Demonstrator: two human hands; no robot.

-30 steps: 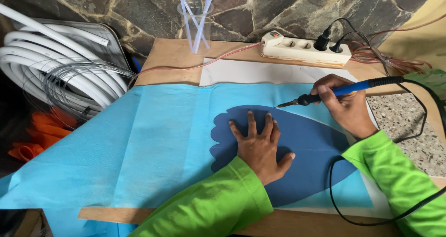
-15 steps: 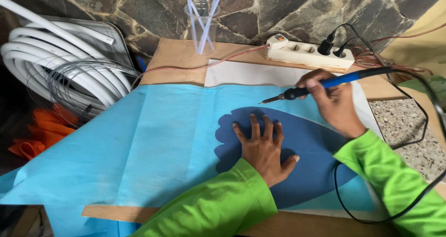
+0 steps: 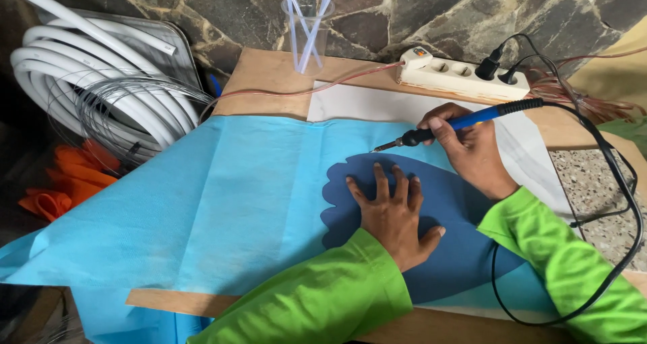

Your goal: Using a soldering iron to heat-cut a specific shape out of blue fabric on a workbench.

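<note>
The left hand (image 3: 394,212) lies flat, fingers spread, on a dark blue template (image 3: 445,202) over light blue fabric (image 3: 222,196). The right hand (image 3: 472,152) grips a blue-handled soldering iron (image 3: 458,125) — its tip seems to sit at the template's far edge — near a white power strip (image 3: 461,74).

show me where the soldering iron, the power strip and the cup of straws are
soldering iron (image 3: 465,123), head view, on its blue handle.
power strip (image 3: 453,74), head view, on its white top face.
cup of straws (image 3: 304,39), head view, on the clear cup wall.
</note>
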